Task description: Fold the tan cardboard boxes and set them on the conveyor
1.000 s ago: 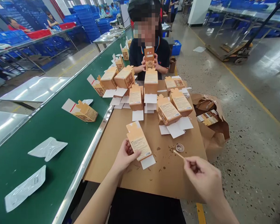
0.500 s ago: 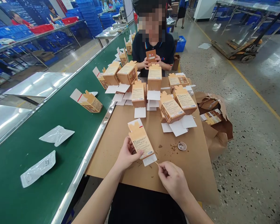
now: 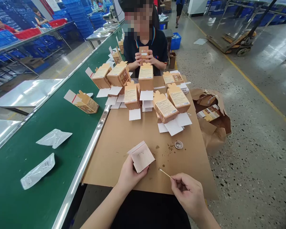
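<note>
My left hand [image 3: 131, 174] is wrapped round a small carton [image 3: 143, 158], low over the brown table [image 3: 124, 140]; its pale inner side faces me, with a red line along one flap. In my right hand [image 3: 187, 189] a thin cotton swab [image 3: 165, 173] is pinched, its white tip pointing left, apart from the carton. Beyond my hands lies a small round clear dish [image 3: 178, 145] beside scattered brown specks. Several cartons with white flaps hanging out, such as a tilted one [image 3: 165, 107], are piled further back.
Along the left runs a green belt [image 3: 50, 117] with a metal edge, bearing a carton [image 3: 87, 103] and two clear plastic pouches [image 3: 38, 171]. A person [image 3: 145, 41] across the table holds a small box. A brown paper bag [image 3: 213, 140] of flat cartons stands right of the table.
The carton in my left hand has turned from its printed side to its pale inner side. My right hand has drawn right and down, away from it, and the swab's tip now shows.
</note>
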A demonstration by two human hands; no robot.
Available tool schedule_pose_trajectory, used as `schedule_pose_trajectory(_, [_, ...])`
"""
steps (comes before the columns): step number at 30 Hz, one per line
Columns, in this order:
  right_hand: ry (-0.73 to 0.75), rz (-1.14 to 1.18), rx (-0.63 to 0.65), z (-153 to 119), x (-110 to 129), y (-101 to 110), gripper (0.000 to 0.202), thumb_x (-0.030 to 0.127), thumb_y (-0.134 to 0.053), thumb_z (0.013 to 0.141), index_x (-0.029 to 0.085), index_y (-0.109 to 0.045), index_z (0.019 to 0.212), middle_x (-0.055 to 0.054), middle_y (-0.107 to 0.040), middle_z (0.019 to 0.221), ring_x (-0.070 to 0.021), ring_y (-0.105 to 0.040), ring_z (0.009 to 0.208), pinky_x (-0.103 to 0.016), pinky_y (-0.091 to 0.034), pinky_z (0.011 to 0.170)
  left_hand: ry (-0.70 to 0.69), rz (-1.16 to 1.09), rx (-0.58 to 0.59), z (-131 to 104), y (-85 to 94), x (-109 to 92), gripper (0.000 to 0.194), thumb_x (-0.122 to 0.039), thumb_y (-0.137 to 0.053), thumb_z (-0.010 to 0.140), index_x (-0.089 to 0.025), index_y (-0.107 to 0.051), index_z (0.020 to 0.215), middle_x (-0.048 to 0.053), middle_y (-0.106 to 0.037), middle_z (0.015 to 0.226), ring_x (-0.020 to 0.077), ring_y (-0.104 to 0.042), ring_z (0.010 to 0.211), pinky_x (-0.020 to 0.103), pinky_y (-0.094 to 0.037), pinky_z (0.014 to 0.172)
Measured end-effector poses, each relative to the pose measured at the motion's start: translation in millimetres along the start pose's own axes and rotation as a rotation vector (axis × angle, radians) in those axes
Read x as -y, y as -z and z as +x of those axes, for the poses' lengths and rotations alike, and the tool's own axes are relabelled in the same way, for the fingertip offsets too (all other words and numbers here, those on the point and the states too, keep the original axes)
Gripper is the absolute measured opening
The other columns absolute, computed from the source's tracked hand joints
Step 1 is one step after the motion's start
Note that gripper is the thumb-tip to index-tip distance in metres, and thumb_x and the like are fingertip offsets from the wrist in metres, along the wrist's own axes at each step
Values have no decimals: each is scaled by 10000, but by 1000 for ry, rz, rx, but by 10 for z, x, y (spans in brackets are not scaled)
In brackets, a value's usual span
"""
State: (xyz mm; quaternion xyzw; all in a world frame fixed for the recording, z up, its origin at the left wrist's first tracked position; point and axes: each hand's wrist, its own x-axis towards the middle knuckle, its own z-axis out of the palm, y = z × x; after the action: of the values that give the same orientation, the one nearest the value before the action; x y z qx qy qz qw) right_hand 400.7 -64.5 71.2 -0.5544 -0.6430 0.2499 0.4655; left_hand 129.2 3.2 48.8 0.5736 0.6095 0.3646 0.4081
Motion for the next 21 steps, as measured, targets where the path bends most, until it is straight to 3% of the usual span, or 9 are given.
schedule_pose_trajectory(5, [-10, 19, -3, -13, -56, -49, 246, 212, -718, 1109, 258, -785, 877, 47, -690, 668, -116, -645, 508, -175, -552, 525, -59, 63, -16, 50, -31, -37, 407, -416, -935, 832, -313, -778, 1193, 88, -864, 1094, 372, -861, 980, 513, -705, 854])
schedule_pose_trajectory(8, [-8, 45, -7, -49, -161, -56, 258, 258, -735, 1125, 260, -809, 878, 36, -701, 673, -120, -652, 512, -176, -562, 529, -37, 139, -122, 126, 137, -38, 421, -429, -884, 840, -296, -767, 1221, 99, -874, 1124, 387, -874, 1021, 537, -721, 904])
schedule_pose_trajectory(10, [-21, 63, 3, -72, -238, -55, 261, 314, -763, 1134, 259, -832, 889, 26, -713, 683, -125, -666, 522, -179, -582, 547, 8, 207, -265, 165, 438, -11, 486, -482, -876, 822, -278, -761, 1248, 125, -887, 1180, 422, -884, 1088, 569, -727, 950])
schedule_pose_trajectory(15, [-117, 96, -53, -114, -277, -86, 395, 514, -803, 1147, 254, -839, 851, -5, -698, 675, -156, -655, 550, -226, -617, 585, 209, 367, -732, -58, 1519, 187, 675, -591, -982, 666, -258, -715, 1189, 199, -888, 1295, 518, -844, 1280, 618, -703, 1071])
schedule_pose_trajectory(18, [-123, 78, -58, -64, -239, -54, 421, 557, -787, 1162, 257, -853, 872, -13, -713, 685, -161, -667, 549, -235, -628, 586, 433, 325, -902, -231, 2007, 372, 753, -554, -1071, 554, -300, -640, 1117, 119, -896, 1204, 516, -842, 1276, 623, -709, 1031])
schedule_pose_trajectory(21, [-77, -12, -107, 116, -269, 99, 390, 550, -788, 1163, 260, -869, 915, -7, -747, 694, -149, -661, 503, -227, -642, 574, 561, 316, -988, -229, 2269, 492, 742, -538, -1090, 515, -342, -571, 1007, -17, -842, 977, 495, -854, 1204, 631, -721, 938])
